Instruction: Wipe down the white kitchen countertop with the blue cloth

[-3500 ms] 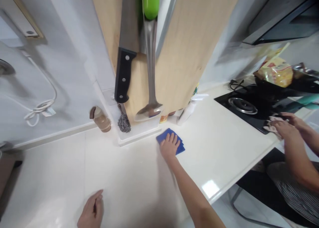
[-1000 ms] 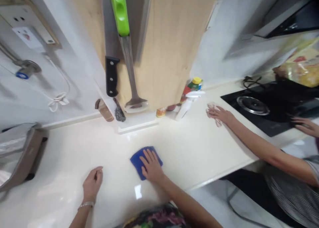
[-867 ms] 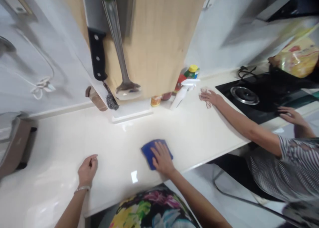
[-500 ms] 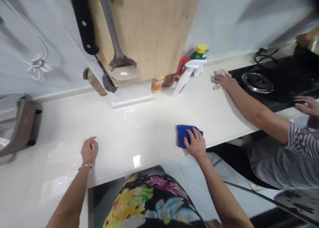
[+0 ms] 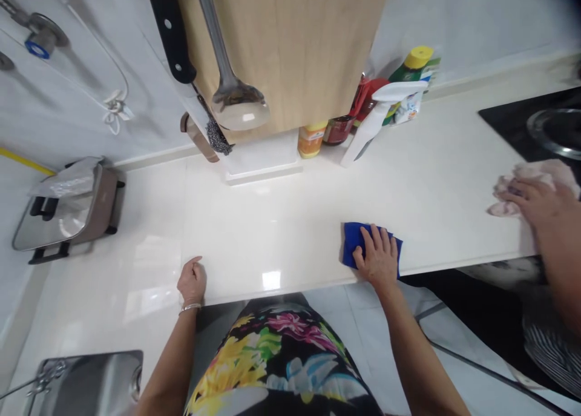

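My right hand (image 5: 379, 260) presses a folded blue cloth (image 5: 352, 241) flat on the white countertop (image 5: 281, 222), close to its front edge. The fingers lie over the cloth, and its left part shows beside them. My left hand (image 5: 191, 280) rests on the counter further left in a loose fist. A bracelet circles that wrist, and I see nothing in the curled fingers.
At far right a co-worker's hand (image 5: 544, 201) holds a pale cloth (image 5: 503, 204) near the black cooktop (image 5: 508, 116). A spray bottle (image 5: 370, 128) and an orange-labelled jar (image 5: 311, 140) stand by the wall. Knife (image 5: 170, 25), ladle (image 5: 240, 104), electric pan (image 5: 68, 207) and sink (image 5: 95, 382) surround the counter.
My right hand has drawn the blue cloth from beside the wall rack, first left, then right along the front edge. The co-worker's cloth has come off the cooktop onto the counter. The view has shifted.
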A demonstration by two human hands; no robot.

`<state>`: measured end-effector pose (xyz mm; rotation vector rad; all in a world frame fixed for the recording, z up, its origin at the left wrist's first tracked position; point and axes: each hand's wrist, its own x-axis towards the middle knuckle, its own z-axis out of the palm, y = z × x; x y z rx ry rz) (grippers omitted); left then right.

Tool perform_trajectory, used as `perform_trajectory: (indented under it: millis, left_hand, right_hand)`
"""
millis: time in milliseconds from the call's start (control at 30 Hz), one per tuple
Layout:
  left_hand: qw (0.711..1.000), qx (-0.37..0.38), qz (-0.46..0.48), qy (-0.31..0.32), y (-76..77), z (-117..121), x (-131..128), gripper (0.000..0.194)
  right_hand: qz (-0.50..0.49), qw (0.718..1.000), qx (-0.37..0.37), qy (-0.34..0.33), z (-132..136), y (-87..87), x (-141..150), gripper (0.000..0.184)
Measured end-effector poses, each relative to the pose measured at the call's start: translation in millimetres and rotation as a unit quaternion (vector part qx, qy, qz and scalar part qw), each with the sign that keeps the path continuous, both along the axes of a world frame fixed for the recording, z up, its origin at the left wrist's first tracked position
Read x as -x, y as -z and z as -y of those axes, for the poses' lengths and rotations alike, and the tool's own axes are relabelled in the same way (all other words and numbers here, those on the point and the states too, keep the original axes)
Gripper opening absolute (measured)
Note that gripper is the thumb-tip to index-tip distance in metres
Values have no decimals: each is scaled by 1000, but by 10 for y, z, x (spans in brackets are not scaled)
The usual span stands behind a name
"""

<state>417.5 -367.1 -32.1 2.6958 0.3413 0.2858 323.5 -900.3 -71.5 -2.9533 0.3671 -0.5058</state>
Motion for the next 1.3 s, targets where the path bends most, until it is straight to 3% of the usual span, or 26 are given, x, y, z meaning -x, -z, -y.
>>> perform_trajectory:
  millis: [267, 433, 600, 767, 867, 967, 1033, 1100, 1200, 1300]
  left_hand:
    - [1000, 25, -4, 7, -48, -6, -10, 34]
    - [998, 46, 4, 34, -39, -88, 0, 33]
    - [993, 90, -4, 69, 1, -188, -13, 33]
    - [974, 174, -53, 132, 33, -246, -73, 35]
    - [945, 241, -76, 207, -28, -208, -156, 38]
    - [927, 259, -52, 265, -156, -140, -245, 36]
    - [923, 249, -22, 292, -244, -98, -292, 34]
    - [923, 237, -1, 304, -307, -47, -323, 33]
    - [921, 220, 18, 320, -330, 109, -343, 34]
    - [922, 162, 43, 350, -260, 396, -341, 34]
  right_hand:
    - [-7, 999, 38, 33, -141, 86, 47, 64]
    - [-19, 997, 44, 66, -598, 85, 77, 67]
    - [-45, 996, 32, 76, -1398, 10, -62, 67]
    - [-111, 993, -13, 40, -2497, -190, -571, 65]
    - [-146, 987, -53, -42, -3172, -332, -940, 68]
    - [-156, 967, -97, -176, -3607, -431, -1189, 69]
    - [-139, 951, -139, -238, -3685, -446, -1243, 63]
    - [-95, 948, -202, -229, -3586, -418, -1194, 55]
    - [13, 947, -302, -110, -3183, -313, -953, 53]
    - [114, 934, -338, -29, -2680, -150, -618, 46]
